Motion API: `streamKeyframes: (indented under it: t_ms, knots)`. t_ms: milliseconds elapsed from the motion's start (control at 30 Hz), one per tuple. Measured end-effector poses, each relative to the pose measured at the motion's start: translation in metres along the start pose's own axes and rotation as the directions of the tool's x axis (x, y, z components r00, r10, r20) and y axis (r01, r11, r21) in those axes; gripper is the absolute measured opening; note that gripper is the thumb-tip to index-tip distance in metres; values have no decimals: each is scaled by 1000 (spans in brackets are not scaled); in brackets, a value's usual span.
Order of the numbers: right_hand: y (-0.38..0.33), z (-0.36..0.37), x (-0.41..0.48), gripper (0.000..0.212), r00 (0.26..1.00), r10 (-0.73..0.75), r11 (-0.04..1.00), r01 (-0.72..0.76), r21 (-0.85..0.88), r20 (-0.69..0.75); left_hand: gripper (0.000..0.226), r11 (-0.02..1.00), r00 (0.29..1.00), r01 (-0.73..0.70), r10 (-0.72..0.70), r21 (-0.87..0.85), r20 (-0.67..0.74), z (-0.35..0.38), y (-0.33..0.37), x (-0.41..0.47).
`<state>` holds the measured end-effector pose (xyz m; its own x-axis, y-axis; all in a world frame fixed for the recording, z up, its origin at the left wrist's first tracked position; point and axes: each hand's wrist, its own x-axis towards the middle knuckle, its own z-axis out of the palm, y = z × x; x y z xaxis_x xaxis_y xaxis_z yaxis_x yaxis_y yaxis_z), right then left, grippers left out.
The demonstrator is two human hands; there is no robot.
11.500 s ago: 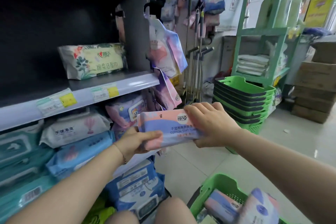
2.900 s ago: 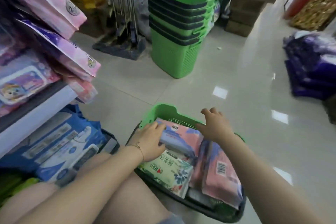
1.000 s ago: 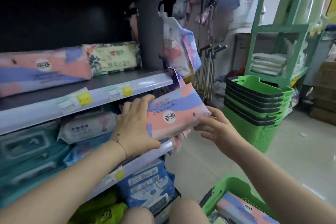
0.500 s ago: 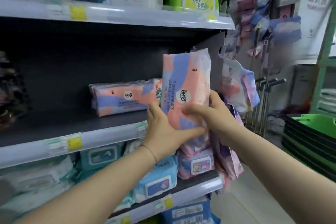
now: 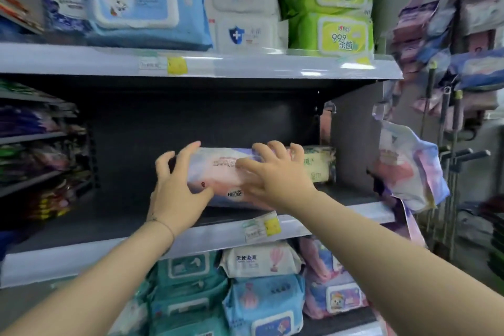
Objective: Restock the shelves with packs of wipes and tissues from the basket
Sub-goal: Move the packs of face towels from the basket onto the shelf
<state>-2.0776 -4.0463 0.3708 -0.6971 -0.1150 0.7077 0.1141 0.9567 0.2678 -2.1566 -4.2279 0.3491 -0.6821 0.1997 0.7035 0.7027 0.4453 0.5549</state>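
Pink-and-blue pack (image 5: 221, 174) lies lengthwise on the middle shelf (image 5: 81, 254), set back from the front edge and just beside a floral pack (image 5: 319, 163) (on its right). The left hand (image 5: 177, 188) clasps its left end, fingers splayed. The right hand (image 5: 272, 174) curls over its top edge. Dark shelf floor shows to its left.

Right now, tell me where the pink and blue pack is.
Head view, centre: the pink and blue pack lies on the middle shelf between the left hand and right hand, left of the floral pack.
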Motion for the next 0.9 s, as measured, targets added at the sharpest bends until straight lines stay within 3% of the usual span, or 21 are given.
streamKeyframes:
  t_ms: [100, 167, 300, 367, 433, 500, 667, 900]
  knots:
    - [-11, 15, 7, 36, 994, 109, 990, -108, -88, 6, 56, 994, 989, 39, -52, 99, 137, 6, -14, 5]
    - [-11, 27, 9, 36, 984, 174, 985, -174, -16, 35, 53, 986, 985, 44, -71, 164, 160, 8, -17, 10]
    - [-10, 48, 8, 40, 956, 268, 934, -288, 211, 116, 49, 984, 987, 40, -67, 175, 148, 14, -14, 15]
    - [-11, 49, 6, 41, 945, 305, 904, -326, 275, 119, 46, 954, 990, 36, -74, 296, 117, 17, -8, 14]
    - [-11, 44, -1, 40, 951, 292, 902, -309, 301, 101, 43, 891, 998, 6, -33, 454, 50, 20, -1, 9]
    - [-9, 36, -14, 38, 973, 229, 944, -228, 237, 27, 37, 858, 997, -78, 79, 508, 20, 23, 7, 3]
    - [9, 19, -59, 36, 999, 45, 993, -43, 114, -11, 23, 789, 897, -442, 402, 426, 185, 49, 30, -23]
    - [52, 2, -170, 28, 996, 70, 998, -70, -8, 56, 25, 733, 756, -639, 540, 233, 371, 124, 72, -86]
